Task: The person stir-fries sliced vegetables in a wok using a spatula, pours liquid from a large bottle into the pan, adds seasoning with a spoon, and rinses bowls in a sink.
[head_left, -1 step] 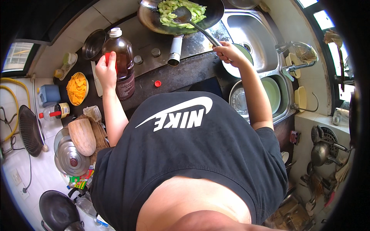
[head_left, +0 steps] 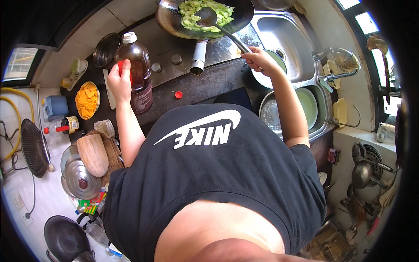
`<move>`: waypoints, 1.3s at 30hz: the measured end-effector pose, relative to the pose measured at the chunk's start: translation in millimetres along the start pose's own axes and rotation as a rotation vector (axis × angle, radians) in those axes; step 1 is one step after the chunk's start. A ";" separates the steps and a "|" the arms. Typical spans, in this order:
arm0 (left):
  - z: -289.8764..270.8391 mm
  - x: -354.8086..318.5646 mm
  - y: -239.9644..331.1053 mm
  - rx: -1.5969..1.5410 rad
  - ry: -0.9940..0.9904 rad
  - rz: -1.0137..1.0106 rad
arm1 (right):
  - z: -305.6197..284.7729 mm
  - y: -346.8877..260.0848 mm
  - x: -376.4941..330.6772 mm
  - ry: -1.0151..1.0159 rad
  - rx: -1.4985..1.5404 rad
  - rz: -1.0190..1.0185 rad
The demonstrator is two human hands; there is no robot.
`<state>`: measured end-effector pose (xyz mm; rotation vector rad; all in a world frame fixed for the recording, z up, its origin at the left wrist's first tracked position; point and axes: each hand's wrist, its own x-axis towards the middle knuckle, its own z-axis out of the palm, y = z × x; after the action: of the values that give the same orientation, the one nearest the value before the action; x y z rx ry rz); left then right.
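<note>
My left hand (head_left: 119,84) is closed round the red handle of a large brown plastic bottle (head_left: 139,65) with a white top. The bottle is nearly upright; whether its base touches the counter I cannot tell. At the far side a wok (head_left: 167,16) holds sliced pale green vegetables (head_left: 188,9). My right hand (head_left: 261,61) grips the handle of a metal wok spatula (head_left: 232,36), whose head lies on the slices. A small red cap (head_left: 178,94) is on the dark counter, right of the bottle.
A double steel sink (head_left: 286,32) with a tap (head_left: 329,78) is at the right. To the left stand a bowl of orange slices (head_left: 87,100), a metal bowl (head_left: 106,50) and a large tan squash (head_left: 92,155) near pot lids (head_left: 82,180). The wok's handle (head_left: 199,56) points toward me.
The bottle's top has shifted very slightly left with my left hand. My right hand, the spatula and the wok look the same.
</note>
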<state>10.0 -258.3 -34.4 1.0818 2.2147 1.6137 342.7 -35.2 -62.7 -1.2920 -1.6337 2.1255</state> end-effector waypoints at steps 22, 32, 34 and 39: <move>-7.2 10.9 -12.2 -0.136 0.029 -0.016 | -68.2 -31.8 -57.1 0.014 0.251 -0.087; 2.5 18.3 5.9 -0.234 -0.022 -0.050 | -155.8 -7.7 -86.9 0.366 0.260 -0.190; 4.3 19.1 9.3 -0.237 -0.014 -0.040 | -173.5 8.2 -76.8 0.435 0.214 -0.202; 8.5 17.9 21.8 -0.289 -0.010 -0.033 | -179.5 31.3 -63.5 0.628 0.168 -0.166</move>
<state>11.5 -237.3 -13.8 0.9645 1.9044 1.8370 519.5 42.1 -60.8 -1.5000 -1.2171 1.5014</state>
